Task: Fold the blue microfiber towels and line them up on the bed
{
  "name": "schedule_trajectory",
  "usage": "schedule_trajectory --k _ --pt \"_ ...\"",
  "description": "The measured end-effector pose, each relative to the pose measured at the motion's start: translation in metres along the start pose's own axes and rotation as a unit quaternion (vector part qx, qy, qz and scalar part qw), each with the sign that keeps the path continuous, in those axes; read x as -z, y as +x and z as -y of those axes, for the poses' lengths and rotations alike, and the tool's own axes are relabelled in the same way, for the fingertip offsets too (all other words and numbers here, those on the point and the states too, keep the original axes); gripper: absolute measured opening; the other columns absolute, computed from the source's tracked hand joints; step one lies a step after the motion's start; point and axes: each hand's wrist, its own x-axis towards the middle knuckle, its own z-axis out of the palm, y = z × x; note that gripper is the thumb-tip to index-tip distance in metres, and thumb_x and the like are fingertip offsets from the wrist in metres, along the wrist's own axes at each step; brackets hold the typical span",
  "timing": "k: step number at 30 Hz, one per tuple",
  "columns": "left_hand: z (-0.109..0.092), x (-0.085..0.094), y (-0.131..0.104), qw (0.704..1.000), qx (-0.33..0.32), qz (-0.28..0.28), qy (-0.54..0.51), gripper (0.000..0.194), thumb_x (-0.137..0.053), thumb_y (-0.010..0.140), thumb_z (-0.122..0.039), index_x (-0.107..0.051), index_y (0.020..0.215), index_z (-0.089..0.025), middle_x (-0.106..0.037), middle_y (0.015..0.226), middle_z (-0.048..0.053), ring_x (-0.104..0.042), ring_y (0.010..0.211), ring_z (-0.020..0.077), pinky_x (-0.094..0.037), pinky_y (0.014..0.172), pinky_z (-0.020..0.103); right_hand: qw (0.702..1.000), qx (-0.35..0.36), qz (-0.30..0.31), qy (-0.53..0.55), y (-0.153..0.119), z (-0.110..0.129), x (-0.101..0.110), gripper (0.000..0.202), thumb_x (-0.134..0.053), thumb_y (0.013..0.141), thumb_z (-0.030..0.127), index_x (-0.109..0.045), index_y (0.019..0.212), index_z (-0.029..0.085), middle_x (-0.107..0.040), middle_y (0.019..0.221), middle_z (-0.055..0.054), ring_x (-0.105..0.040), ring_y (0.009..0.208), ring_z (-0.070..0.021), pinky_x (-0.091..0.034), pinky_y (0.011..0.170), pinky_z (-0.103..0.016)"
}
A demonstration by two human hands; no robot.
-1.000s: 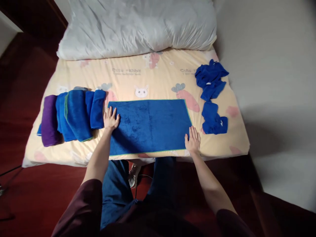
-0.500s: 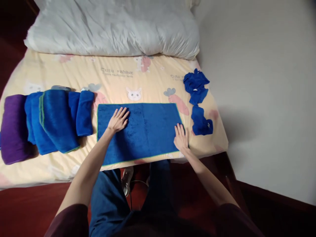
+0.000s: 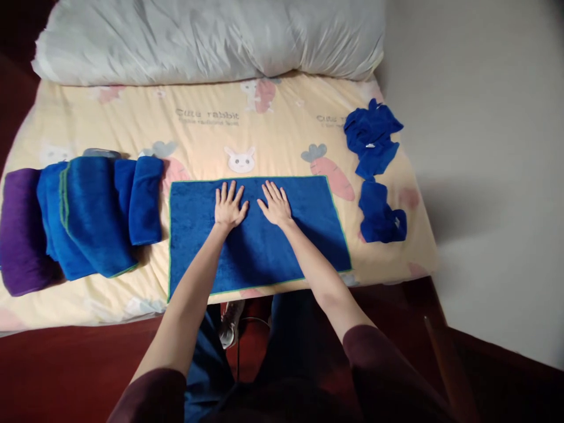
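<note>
From my end of the head camera feed, I see the person's left hand [image 3: 228, 207] palm down with its fingers fanned wide, gripping nothing. The right hand [image 3: 277, 202] lies just beside it in the same way, flat and spread, its fingers angled toward the left hand, with a narrow gap between the two thumbs. Under both hands is a rectangular deep-blue plush towel with thin green edging [image 3: 253, 255], laid out flat; its far edge runs just beyond the fingertips, and its near edge passes beneath the forearms, close to the near side of the bed with a pale-yellow printed sheet [image 3: 282, 141]. Straight ahead of the left hand, past the towel's far edge, I make out a white rabbit-face print [image 3: 241, 160], and ahead and to the right of the right hand a pink carrot print [image 3: 332, 178]. Left of the left hand, apart from the towel, a narrow rolled blue towel [image 3: 147, 202] sits nearest, then a broader blue roll with green trim [image 3: 97, 211], and farthest out a rolled purple towel [image 3: 21, 229]. Well to the right of the right hand lie two crumpled blue cloths, the farther one [image 3: 374, 138] bunched up and the nearer one [image 3: 376, 214] flatter. Far beyond both hands, a puffy grey-white quilted bundle [image 3: 207, 44] stretches across the bed.
</note>
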Motion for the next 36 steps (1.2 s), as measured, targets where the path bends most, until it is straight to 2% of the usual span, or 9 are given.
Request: schedule_trajectory --k 7,10,15,20,22,24,30,33,36 --pt "0.067 0.042 0.005 0.991 0.119 -0.027 0.044 0.076 -0.037 0.107 -0.062 -0.040 0.170 -0.020 -0.021 0.183 0.010 -0.006 0.170 0.0396 -0.004 0.136 0.069 0.994 -0.103 -0.041 -0.020 -0.010 -0.122 0.032 0.075 -0.027 0.113 0.052 -0.027 0.173 0.007 -0.022 0.182 -0.014 -0.018 0.170 -0.0256 -0.009 0.140 -0.054" --pt "0.094 0.058 0.001 0.987 0.149 -0.025 0.058 0.075 -0.036 0.108 -0.060 -0.039 0.170 -0.019 -0.017 0.184 0.009 -0.006 0.170 0.0383 -0.002 0.136 0.067 0.990 -0.124 -0.059 -0.022 -0.013 -0.162 0.037 0.078 -0.024 0.112 0.055 -0.024 0.173 0.007 -0.021 0.182 -0.015 -0.017 0.170 -0.0256 -0.009 0.139 -0.056" --pt "0.113 0.062 0.004 0.984 0.156 -0.020 0.082 0.070 -0.038 0.111 -0.053 -0.034 0.172 -0.018 -0.010 0.185 0.009 -0.005 0.170 0.0382 -0.003 0.137 0.063 0.987 -0.141 -0.069 -0.041 -0.011 -0.184 0.031 0.079 -0.023 0.113 0.054 -0.014 0.175 0.006 -0.011 0.184 -0.014 -0.010 0.171 -0.0271 -0.005 0.139 -0.057" --pt "0.102 0.069 0.002 0.983 0.168 0.007 0.071 0.070 -0.041 0.112 -0.049 -0.030 0.173 -0.015 -0.009 0.185 0.009 -0.001 0.170 0.0384 0.000 0.137 0.062 0.988 -0.140 -0.029 -0.055 -0.004 -0.190 0.037 0.079 -0.019 0.114 0.051 -0.011 0.174 0.000 -0.008 0.184 -0.019 -0.007 0.171 -0.0300 -0.008 0.137 -0.062" --pt "0.090 0.075 -0.025 0.983 0.170 0.009 0.067 0.070 -0.039 0.112 -0.048 -0.030 0.172 -0.013 -0.010 0.184 0.011 0.000 0.170 0.0386 -0.001 0.137 0.063 0.989 -0.141 -0.005 -0.044 -0.014 -0.190 0.045 0.080 -0.019 0.114 0.052 -0.013 0.173 -0.002 -0.008 0.183 -0.021 -0.007 0.172 -0.0299 -0.009 0.137 -0.063" --pt "0.077 0.081 -0.073 0.984 0.166 0.006 0.062 0.072 -0.037 0.111 -0.050 -0.031 0.172 -0.012 -0.010 0.184 0.013 -0.001 0.171 0.0370 -0.004 0.138 0.060 0.989 -0.141 0.006 -0.033 -0.044 -0.185 0.051 0.080 -0.021 0.114 0.053 -0.016 0.173 -0.001 -0.009 0.183 -0.021 -0.007 0.172 -0.0280 -0.009 0.138 -0.060" --pt "0.051 0.087 -0.254 0.988 0.151 0.009 0.036 0.075 -0.034 0.109 -0.050 -0.032 0.172 -0.008 -0.017 0.182 0.019 -0.012 0.171 0.0336 -0.007 0.139 0.054 0.992 -0.113 -0.016 -0.061 -0.218 -0.151 0.050 0.074 -0.022 0.114 0.051 -0.020 0.175 0.008 -0.018 0.183 -0.014 -0.013 0.172 -0.0250 -0.010 0.139 -0.055" --pt "0.058 0.081 -0.296 0.989 0.143 -0.009 0.034 0.075 -0.037 0.107 -0.048 -0.037 0.170 -0.007 -0.024 0.180 0.019 -0.018 0.169 0.0341 -0.011 0.138 0.054 0.988 -0.137 -0.033 -0.069 -0.276 -0.145 0.045 0.074 -0.022 0.114 0.050 -0.021 0.175 0.008 -0.023 0.181 -0.015 -0.017 0.171 -0.0248 -0.013 0.139 -0.053" --pt "0.070 0.069 -0.304 0.988 0.137 -0.044 0.046 0.075 -0.041 0.103 -0.046 -0.041 0.168 -0.009 -0.030 0.178 0.019 -0.024 0.168 0.0346 -0.014 0.138 0.054 0.985 -0.153 -0.038 -0.075 -0.289 -0.147 0.041 0.073 -0.022 0.113 0.048 -0.019 0.175 0.008 -0.024 0.181 -0.015 -0.019 0.170 -0.0245 -0.013 0.139 -0.053"
